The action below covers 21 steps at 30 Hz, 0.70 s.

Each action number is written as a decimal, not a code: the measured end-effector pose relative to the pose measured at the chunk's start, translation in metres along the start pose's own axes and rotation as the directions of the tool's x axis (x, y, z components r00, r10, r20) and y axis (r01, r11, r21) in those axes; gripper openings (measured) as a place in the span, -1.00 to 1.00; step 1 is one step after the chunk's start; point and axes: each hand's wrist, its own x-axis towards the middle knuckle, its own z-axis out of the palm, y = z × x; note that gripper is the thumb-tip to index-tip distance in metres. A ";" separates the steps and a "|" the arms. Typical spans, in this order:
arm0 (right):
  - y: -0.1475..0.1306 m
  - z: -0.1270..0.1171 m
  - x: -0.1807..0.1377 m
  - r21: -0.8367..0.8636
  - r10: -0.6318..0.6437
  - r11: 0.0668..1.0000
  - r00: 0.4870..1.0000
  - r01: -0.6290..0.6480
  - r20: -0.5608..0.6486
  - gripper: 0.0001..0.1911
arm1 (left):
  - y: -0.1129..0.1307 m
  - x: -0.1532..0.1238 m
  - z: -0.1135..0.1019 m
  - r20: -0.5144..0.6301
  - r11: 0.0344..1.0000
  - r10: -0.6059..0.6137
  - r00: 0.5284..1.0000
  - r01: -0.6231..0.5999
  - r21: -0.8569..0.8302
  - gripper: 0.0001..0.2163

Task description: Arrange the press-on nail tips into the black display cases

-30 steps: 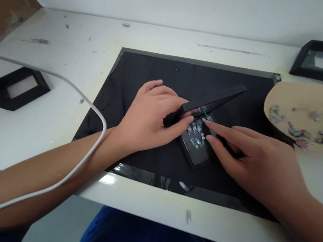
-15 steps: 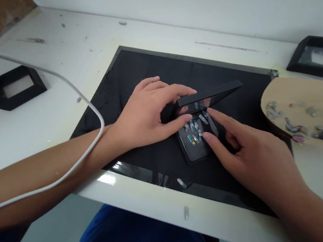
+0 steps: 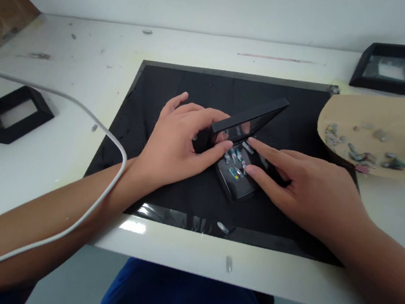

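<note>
A small black hinged case [image 3: 237,187] lies on a black mat [image 3: 180,91] in the middle of the white table. Its lid [image 3: 253,119] stands half raised, and my left hand [image 3: 177,144] grips the lid's near edge between thumb and fingers. Several small coloured press-on nails [image 3: 236,163] lie in the case's base. My right hand [image 3: 304,188] reaches in from the right, with index and middle fingers stretched out and their tips touching the nails and the base.
A tan board [image 3: 392,125] at the right holds several more nails [image 3: 359,153]. Black frames sit at the left [image 3: 9,115] and far right [image 3: 395,69]. A white cable [image 3: 112,141] crosses my left forearm. Loose nails lie at the mat's front edge [image 3: 222,227] and the table edge [image 3: 228,264].
The view has shifted a little. My left hand has tightened on the lid's edge, and my right fingertips have slid slightly further into the case.
</note>
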 end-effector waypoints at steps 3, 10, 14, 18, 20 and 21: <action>0.001 0.000 -0.001 0.016 0.006 1.000 1.000 -0.005 -0.009 -0.48 | 0.001 0.000 0.000 -0.006 1.000 0.002 1.000 -0.002 0.000 -0.84; 0.006 -0.003 -0.002 -0.011 -0.005 1.000 0.999 0.005 -0.049 -0.43 | 0.000 -0.001 0.001 -0.017 0.999 0.032 0.999 -0.032 -0.013 -0.85; 0.004 -0.005 -0.003 0.010 -0.027 1.000 0.999 0.027 -0.037 -0.45 | -0.001 -0.001 0.002 -0.007 0.999 0.041 0.999 -0.041 0.003 -0.84; 0.002 -0.006 -0.005 0.020 -0.058 0.998 0.998 0.058 -0.024 -0.44 | -0.002 -0.001 0.003 -0.003 1.000 0.028 1.000 -0.028 0.013 -0.84; 0.004 -0.006 -0.006 0.024 -0.063 0.998 0.998 0.064 -0.019 -0.44 | -0.001 -0.001 0.002 -0.008 0.999 0.030 1.000 -0.030 0.017 -0.84; 0.004 -0.005 -0.006 0.026 -0.063 0.998 0.998 0.063 -0.014 -0.45 | -0.001 -0.001 0.002 -0.013 0.999 0.033 0.999 -0.033 0.021 -0.85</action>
